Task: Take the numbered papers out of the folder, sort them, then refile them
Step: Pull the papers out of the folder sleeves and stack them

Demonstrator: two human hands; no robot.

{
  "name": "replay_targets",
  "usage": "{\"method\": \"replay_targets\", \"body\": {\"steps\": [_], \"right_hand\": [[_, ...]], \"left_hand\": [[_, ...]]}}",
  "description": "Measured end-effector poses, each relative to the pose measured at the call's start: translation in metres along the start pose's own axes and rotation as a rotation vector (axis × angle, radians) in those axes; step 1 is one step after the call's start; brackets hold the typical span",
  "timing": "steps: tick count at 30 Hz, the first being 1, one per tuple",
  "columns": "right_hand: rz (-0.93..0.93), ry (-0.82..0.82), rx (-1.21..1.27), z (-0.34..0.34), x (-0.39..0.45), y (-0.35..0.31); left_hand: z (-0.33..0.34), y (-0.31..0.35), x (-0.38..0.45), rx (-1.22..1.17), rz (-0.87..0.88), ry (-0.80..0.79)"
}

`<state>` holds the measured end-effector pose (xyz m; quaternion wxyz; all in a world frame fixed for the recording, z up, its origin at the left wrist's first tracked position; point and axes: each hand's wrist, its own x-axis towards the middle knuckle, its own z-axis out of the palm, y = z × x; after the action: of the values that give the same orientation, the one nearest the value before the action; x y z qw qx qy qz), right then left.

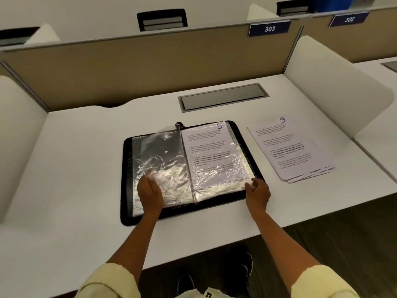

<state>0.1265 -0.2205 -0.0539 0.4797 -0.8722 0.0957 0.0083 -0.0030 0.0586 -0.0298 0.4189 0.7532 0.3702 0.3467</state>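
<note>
A black folder (126, 181) lies open on the white desk, its clear plastic sleeves shining. The left sleeve (159, 151) looks empty. In the right sleeve sits a printed paper marked 5 (210, 145). My left hand (149, 193) rests flat on the lower part of the left sleeve. My right hand (256, 190) is at the folder's lower right corner, fingers curled at the edge of the right sleeve; whether it pinches the sleeve is unclear. To the right of the folder lies a loose stack of papers (290, 149), the top one marked 9.
A grey cable hatch (223, 96) is set into the desk behind the folder. Tan and white partitions close the desk at the back and both sides. A sign reading 303 (269, 29) hangs on the back panel. The desk's front edge is near my arms.
</note>
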Motion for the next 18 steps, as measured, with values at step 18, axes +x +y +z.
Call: {"method": "replay_targets", "body": {"steps": [18], "right_hand": [[0.285, 0.094, 0.286, 0.015, -0.022, -0.023]], "left_hand": [[-0.051, -0.022, 0.023, 0.099, 0.072, -0.082]]}}
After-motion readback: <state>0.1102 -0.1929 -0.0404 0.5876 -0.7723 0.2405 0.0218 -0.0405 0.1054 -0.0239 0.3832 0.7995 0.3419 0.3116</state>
